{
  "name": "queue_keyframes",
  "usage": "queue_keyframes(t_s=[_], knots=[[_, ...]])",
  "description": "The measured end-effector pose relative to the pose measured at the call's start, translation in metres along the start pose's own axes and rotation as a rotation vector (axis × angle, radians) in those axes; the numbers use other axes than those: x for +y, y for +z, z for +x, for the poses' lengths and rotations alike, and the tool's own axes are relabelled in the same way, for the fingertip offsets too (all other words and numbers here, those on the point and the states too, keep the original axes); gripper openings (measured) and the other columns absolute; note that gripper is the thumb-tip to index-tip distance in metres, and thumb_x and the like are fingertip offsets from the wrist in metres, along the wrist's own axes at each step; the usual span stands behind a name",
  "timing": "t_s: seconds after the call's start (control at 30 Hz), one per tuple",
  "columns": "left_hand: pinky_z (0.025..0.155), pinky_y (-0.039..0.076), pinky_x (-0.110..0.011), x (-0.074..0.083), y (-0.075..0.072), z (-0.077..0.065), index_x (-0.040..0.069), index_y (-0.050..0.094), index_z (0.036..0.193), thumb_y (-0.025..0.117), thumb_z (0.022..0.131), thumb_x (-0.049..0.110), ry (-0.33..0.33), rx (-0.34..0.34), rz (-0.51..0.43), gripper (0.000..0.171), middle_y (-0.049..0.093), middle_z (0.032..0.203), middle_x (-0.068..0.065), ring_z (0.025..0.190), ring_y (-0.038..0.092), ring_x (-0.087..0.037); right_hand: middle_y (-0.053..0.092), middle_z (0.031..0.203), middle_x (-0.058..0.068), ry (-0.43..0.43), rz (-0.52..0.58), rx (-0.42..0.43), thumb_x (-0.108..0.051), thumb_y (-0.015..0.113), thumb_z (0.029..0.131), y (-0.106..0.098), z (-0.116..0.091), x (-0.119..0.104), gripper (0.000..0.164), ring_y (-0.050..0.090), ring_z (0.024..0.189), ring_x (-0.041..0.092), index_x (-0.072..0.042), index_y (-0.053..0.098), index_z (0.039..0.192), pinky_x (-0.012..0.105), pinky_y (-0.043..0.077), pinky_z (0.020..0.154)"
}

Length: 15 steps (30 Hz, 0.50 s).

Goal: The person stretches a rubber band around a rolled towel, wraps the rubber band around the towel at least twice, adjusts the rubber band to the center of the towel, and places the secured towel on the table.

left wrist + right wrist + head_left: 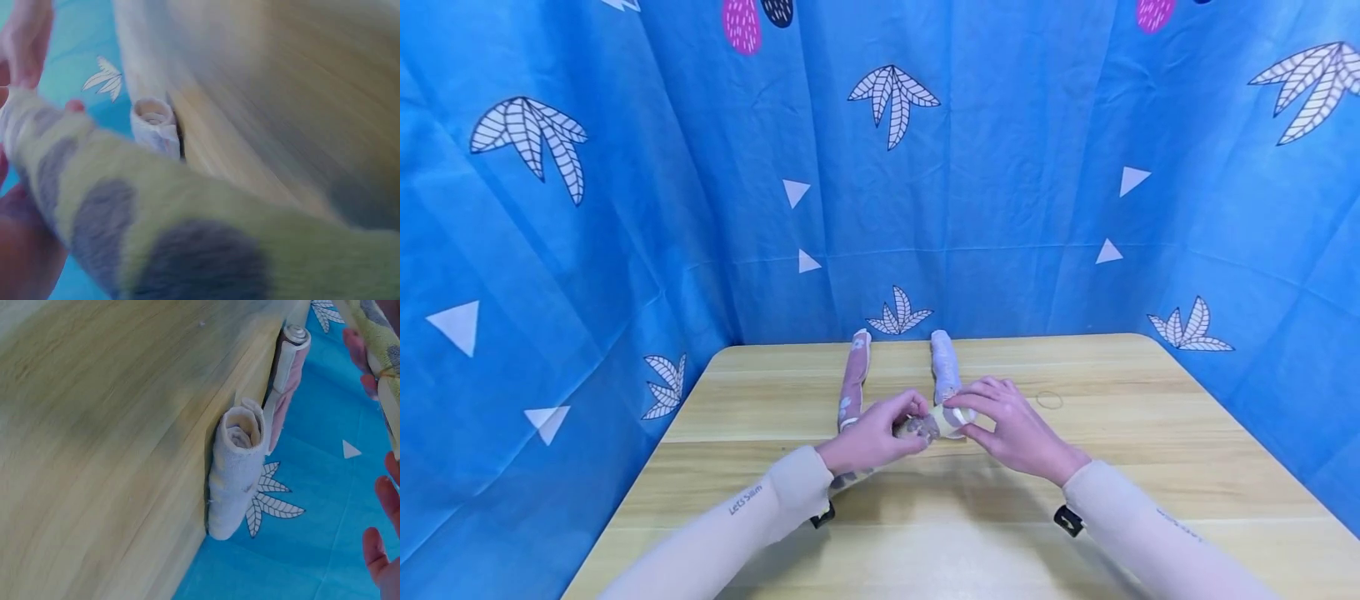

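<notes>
A rolled towel, pale yellow-green with grey spots, is raised off the table between my two hands. My left hand grips it around the middle, thumb and fingers on opposite sides. Its lower end slants back under the left forearm. At the far right end of the roll, my right hand pinches the towel between thumb and fingers. The spotted cloth fills much of the left wrist view, slightly blurred. A thin orange-brown strand crosses the roll in the right wrist view; what it is I cannot tell.
Beyond the hands, a pink rolled towel and a whitish-lavender rolled towel lie side by side, pointing toward the back edge. A thin rubber band rests on the wooden table to the right. Blue patterned curtain surrounds the table.
</notes>
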<state>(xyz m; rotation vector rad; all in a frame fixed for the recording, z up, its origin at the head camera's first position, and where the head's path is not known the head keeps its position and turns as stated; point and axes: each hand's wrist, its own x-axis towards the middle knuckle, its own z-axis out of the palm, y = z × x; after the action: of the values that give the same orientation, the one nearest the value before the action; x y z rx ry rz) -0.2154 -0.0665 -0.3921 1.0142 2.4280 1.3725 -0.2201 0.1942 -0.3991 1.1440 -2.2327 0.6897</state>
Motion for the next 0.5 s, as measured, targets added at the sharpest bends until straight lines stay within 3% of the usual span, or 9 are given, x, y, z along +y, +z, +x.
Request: queue_keyframes(t_s=[0.1, 0.23, 0.37, 0.5], knots=[[0.085, 0.055, -0.022, 0.0009, 0.0067, -0.0038, 0.025, 0.057, 0.119, 0.072, 0.093, 0.016, 0.122, 0.089, 0.259, 0.031, 0.068, 0.112, 0.005, 0.097, 0.066, -0.007, 0.072, 0.111, -0.006, 0.010, -0.001, 0.032, -0.009, 0.086, 0.075, 0.0003, 0.0004, 0.0013, 0.043, 0.058, 0.103, 0.013, -0.019, 0.072, 0.115, 0.036, 0.037, 0.084], [0.080, 0.053, -0.013, 0.0015, 0.0096, -0.0057, 0.020, 0.058, 0.128, 0.072, 0.092, 0.012, 0.284, 0.166, 0.559, 0.040, 0.069, 0.119, 0.002, 0.090, 0.068, -0.005, 0.072, 0.105, -0.006, 0.034, 0.003, 0.076, -0.010, 0.085, 0.076, -0.0009, 0.0014, 0.0013, 0.038, 0.059, 0.100, 0.013, -0.018, 0.074, 0.111, 0.037, 0.036, 0.085], [0.074, 0.051, -0.009, 0.0028, 0.0093, -0.0065, 0.019, 0.061, 0.124, 0.072, 0.088, 0.008, 0.353, 0.184, 0.697, 0.039, 0.069, 0.113, 0.002, 0.080, 0.065, -0.003, 0.074, 0.100, -0.006, 0.045, 0.000, 0.096, -0.011, 0.085, 0.075, 0.0008, 0.0025, -0.0010, 0.034, 0.060, 0.096, 0.013, -0.018, 0.075, 0.107, 0.041, 0.036, 0.087], [0.074, 0.050, -0.009, 0.0021, 0.0100, -0.0053, 0.018, 0.065, 0.108, 0.076, 0.085, 0.009, 0.357, 0.177, 0.753, 0.027, 0.067, 0.101, 0.004, 0.079, 0.062, -0.004, 0.075, 0.099, -0.006, 0.045, -0.007, 0.091, -0.012, 0.086, 0.075, 0.0049, 0.0036, -0.0036, 0.030, 0.061, 0.094, 0.012, -0.018, 0.075, 0.103, 0.041, 0.035, 0.087]])
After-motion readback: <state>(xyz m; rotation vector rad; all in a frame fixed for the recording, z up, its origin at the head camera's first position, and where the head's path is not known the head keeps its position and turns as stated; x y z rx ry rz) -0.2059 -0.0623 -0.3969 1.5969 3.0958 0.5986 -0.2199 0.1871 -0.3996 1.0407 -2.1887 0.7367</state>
